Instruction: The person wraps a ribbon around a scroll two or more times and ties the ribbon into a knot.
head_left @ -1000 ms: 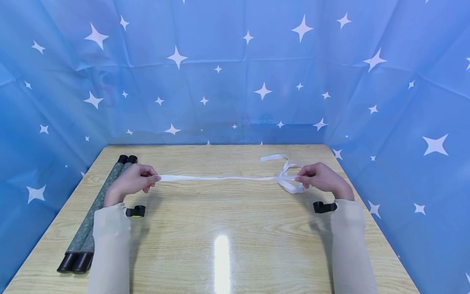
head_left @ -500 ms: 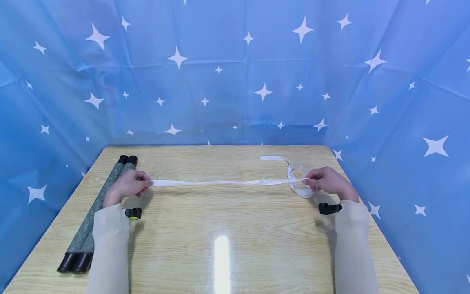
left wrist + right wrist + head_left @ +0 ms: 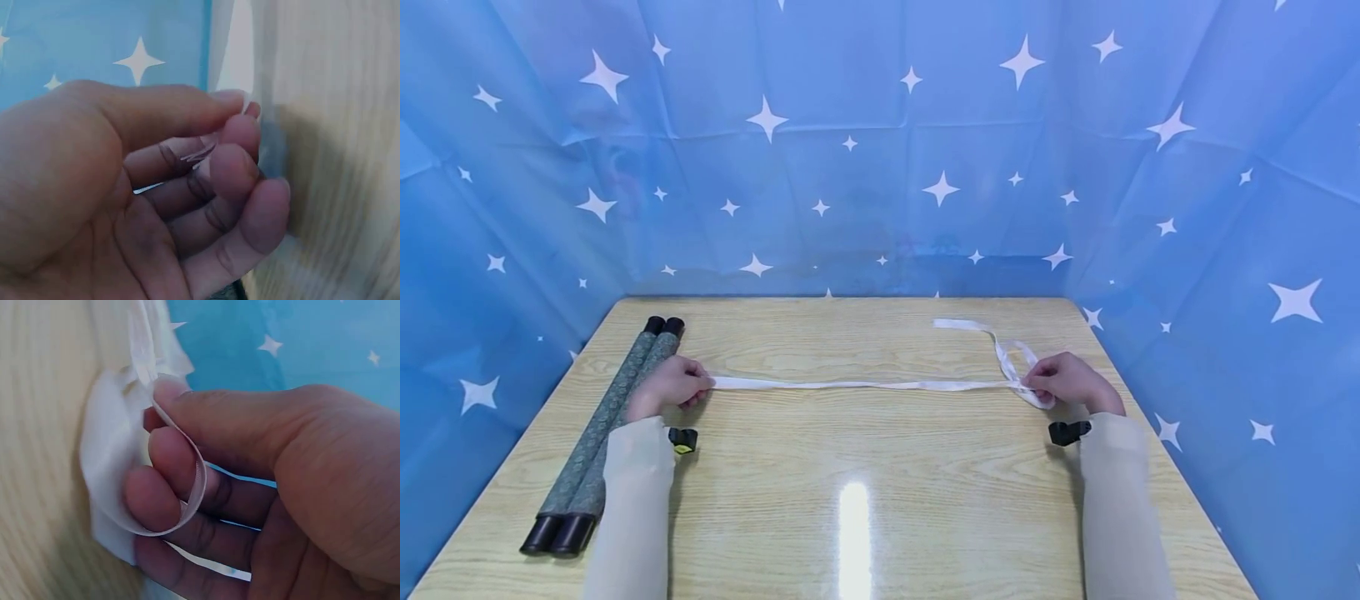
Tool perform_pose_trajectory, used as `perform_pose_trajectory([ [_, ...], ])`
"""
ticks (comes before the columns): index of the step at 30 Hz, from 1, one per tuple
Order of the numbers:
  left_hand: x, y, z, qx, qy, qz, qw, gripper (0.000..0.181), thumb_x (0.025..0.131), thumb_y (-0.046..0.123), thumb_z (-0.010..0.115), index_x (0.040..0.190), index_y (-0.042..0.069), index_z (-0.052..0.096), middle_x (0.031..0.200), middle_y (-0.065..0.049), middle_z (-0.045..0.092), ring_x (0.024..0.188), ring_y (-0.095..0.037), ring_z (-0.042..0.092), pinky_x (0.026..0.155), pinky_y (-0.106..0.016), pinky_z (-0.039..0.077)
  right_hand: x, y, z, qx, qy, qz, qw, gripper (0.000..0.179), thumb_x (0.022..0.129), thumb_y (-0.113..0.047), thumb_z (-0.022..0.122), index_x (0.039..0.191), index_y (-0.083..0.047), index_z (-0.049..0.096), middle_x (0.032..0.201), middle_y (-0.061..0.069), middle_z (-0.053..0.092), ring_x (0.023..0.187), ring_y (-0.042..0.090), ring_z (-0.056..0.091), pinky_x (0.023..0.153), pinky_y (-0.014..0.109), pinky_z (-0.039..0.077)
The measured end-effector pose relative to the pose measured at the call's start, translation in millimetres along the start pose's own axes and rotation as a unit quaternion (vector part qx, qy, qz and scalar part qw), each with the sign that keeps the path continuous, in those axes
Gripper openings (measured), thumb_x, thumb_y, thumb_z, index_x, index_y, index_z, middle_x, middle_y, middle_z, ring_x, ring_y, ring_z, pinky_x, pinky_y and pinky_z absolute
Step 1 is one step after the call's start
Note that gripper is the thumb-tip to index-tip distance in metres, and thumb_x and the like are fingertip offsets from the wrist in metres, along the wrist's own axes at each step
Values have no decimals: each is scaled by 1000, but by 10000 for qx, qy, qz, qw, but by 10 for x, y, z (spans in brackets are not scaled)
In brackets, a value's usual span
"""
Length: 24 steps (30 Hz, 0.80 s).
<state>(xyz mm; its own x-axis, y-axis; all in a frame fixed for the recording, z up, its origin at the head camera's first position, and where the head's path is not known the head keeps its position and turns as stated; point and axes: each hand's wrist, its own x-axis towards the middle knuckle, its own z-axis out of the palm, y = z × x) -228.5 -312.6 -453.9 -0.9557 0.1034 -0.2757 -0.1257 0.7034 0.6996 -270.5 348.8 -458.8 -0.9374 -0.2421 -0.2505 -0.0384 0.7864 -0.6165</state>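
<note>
A white ribbon [image 3: 850, 384] runs nearly straight across the table between the two hands. My left hand [image 3: 672, 385] pinches its left end between thumb and forefinger, beside two scrolls. In the left wrist view the ribbon [image 3: 237, 53] leaves the tip of the thumb, while the other fingers curl loosely below. On the right, my right hand [image 3: 1067, 379] pinches the ribbon with thumb and forefinger. Its slack part loops round under those fingers, and a tail extends toward the back. The right wrist view shows the ribbon loop [image 3: 106, 450] curving past the curled fingers.
Two rolled scrolls [image 3: 598, 425] with green patterned covering and dark end caps lie side by side at the table's left. A blue curtain [image 3: 850, 167] with white stars surrounds the wooden table [image 3: 760, 500]. Small black cameras sit at both wrists.
Both hands have come lower and nearer with the ribbon, which now lies closer to the tabletop. They have spread somewhat farther apart, and the loop at the right has shifted rightward.
</note>
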Motion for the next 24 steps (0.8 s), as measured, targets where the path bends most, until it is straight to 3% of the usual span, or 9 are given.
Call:
perform_pose_trajectory([
  [9, 42, 4, 120, -262, -102, -402, 9988, 21, 101, 11, 58, 82, 4, 57, 68, -3, 56, 60, -17, 51, 60, -33, 45, -15, 22, 66, 116, -150, 456, 9988, 22, 101, -21, 65, 95, -1, 72, 75, 4, 65, 69, 18, 58, 66, 31, 48],
  [15, 65, 19, 147, -292, -150, -402, 9987, 26, 101, 12, 58, 77, 8, 51, 68, -2, 54, 61, -18, 50, 62, -33, 44, -32, 13, 37, 69, -218, 609, 9979, 23, 102, -20, 63, 95, 0, 71, 75, 5, 64, 68, 18, 57, 67, 32, 47],
  [24, 38, 43, 68, -114, -66, -493, 9987, 17, 101, 12, 58, 92, -2, 61, 71, -5, 60, 61, -18, 54, 59, -33, 48, 30, -76, 93, 320, -309, 618, 9971, 22, 103, -18, 62, 94, 1, 69, 75, 5, 63, 67, 18, 54, 65, 32, 46],
])
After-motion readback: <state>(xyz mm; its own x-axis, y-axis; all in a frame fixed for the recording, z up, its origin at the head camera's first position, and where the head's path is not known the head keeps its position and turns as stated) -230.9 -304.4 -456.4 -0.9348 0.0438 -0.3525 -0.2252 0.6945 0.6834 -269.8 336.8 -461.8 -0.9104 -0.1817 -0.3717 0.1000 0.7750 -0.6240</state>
